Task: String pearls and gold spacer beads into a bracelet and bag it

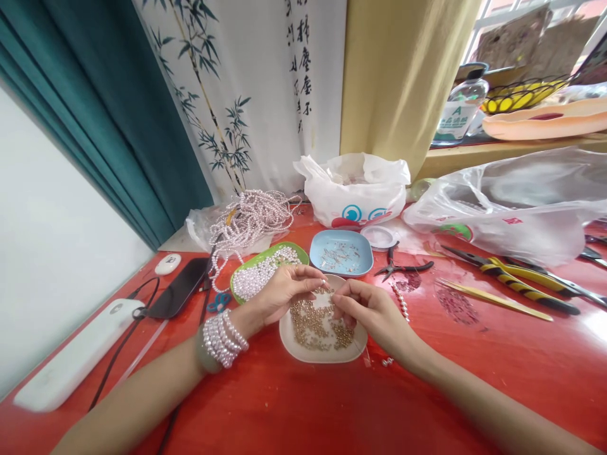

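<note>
Bearings are taken from the beige dish (283, 333), which sits on the red table (284, 404) directly before the person. The dish holds a loose heap of small gold beads (315, 325), and both hands work just above it. The left hand (284, 292) comes in from 10 o'clock with its fingers drawn narrow into a pinch. The right hand (367, 309) comes in from 3 o'clock, likewise pinched, and the two sets of fingertips almost meet over the far rim. Whatever is between them is too small to make out, whether bead or thread. Several pearl bracelets (222, 338) ring the left wrist. A short strung row of pearls (402, 303) lies on the table at 2 o'clock, and a few loose pearls (387, 361) lie at 4 o'clock. These suggest some stringing is already done. Supply remains ample: the green dish (272, 251) at 10 o'clock is full of pearls, the blue dish (317, 262) at 12 o'clock holds small metal pieces, and a bundle of pearl strands (251, 218) lies beyond at 11 o'clock. The black pliers (401, 266) at 1 o'clock and the tweezers (493, 298) at 3 o'clock lie untouched. Judged from this, the work is mid-course, with much material left.
</note>
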A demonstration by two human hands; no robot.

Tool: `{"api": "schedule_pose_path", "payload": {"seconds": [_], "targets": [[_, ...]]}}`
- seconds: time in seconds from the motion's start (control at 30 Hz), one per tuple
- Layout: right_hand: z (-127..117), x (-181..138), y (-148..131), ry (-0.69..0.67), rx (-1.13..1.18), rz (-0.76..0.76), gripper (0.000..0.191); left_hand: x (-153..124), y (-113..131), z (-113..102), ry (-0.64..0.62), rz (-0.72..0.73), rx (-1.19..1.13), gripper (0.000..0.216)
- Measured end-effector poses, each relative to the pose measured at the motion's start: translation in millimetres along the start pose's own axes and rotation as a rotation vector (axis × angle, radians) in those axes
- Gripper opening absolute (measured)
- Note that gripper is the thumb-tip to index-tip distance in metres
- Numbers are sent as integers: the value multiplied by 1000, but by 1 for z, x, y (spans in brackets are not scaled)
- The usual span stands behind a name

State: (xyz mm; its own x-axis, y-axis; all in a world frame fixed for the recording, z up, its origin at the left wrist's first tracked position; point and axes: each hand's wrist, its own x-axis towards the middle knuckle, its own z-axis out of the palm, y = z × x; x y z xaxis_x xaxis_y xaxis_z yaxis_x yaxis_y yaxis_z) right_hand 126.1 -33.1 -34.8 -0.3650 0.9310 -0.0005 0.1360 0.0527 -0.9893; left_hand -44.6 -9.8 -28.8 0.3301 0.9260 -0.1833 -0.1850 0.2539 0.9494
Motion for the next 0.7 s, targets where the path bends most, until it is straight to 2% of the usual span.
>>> {"api": "schedule_pose_path", "payload": {"seconds": [0.7], "targets": [[1, 0, 0, 12, -9, -5, 20, 0, 1, 0, 10, -12, 7, 15]]}}
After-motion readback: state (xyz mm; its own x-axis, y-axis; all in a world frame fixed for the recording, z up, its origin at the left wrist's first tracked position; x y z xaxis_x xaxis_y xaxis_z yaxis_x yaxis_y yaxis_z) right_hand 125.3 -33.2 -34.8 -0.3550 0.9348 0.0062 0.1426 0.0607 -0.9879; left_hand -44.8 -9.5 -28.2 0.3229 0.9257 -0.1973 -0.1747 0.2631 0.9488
